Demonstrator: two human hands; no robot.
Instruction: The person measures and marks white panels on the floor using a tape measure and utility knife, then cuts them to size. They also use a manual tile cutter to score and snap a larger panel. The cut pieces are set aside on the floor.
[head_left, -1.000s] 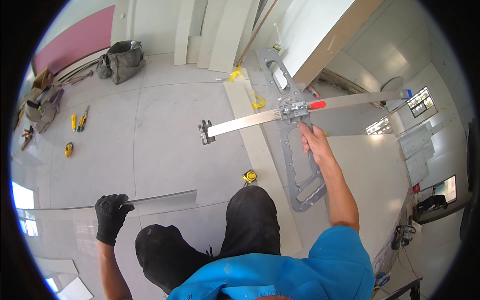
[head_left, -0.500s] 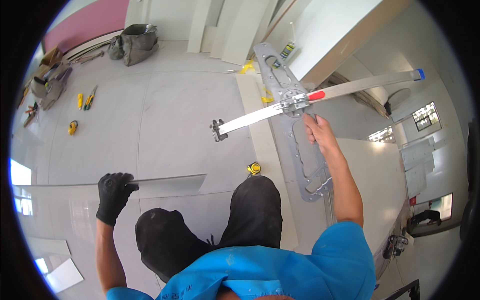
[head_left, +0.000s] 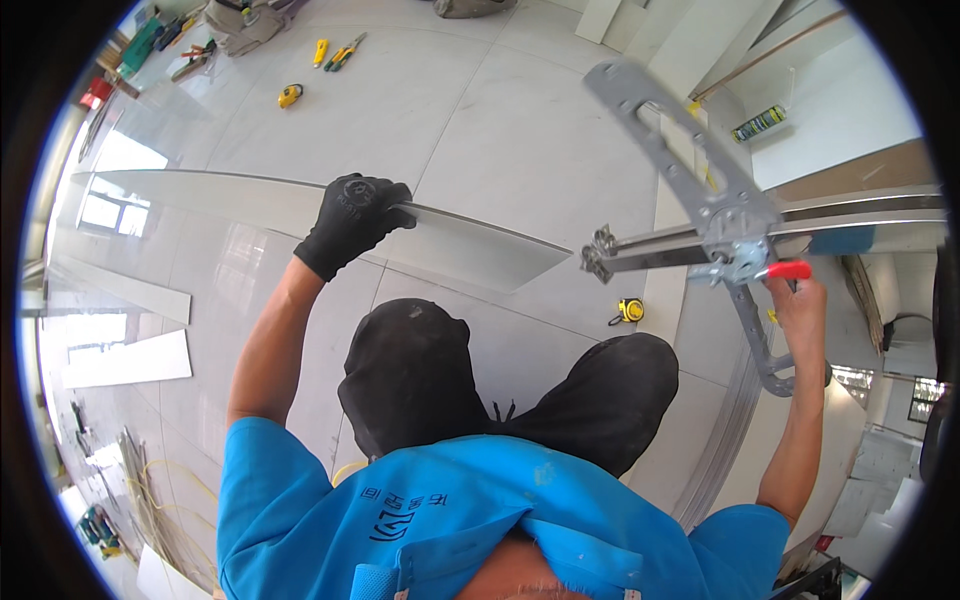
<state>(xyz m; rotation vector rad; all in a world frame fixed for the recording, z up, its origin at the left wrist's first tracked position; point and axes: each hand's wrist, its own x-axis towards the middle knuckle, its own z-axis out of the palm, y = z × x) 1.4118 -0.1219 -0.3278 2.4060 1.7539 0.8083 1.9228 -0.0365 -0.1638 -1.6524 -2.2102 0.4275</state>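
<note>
My left hand [head_left: 355, 222], in a black glove, is closed over the upper edge of a long pale strip panel [head_left: 485, 245]. The panel stretches left across the floor, and its slanted end points toward my right side. With my bare right hand [head_left: 802, 312] I grip a grey metal frame tool [head_left: 735, 185] with cut-out openings, close beside its red lever [head_left: 790, 270]. A long twin metal bar [head_left: 860, 225] crosses the frame, and its clamp-like end [head_left: 598, 254] sits near the panel's tip, apparently apart from it. My right fingers are partly hidden.
A yellow tape measure [head_left: 629, 311] lies beyond my knees. Farther off are another tape measure [head_left: 290, 96], a yellow cutter [head_left: 320, 53] and pliers [head_left: 346, 52]. White offcuts [head_left: 135, 360] lie at the left. A sealant tube [head_left: 759, 123] rests near white boards at far right.
My view has shifted. The frame tool has turned, bringing its bar end close to the panel's tip. My right hand has moved from the frame's lower side to beside the red lever.
</note>
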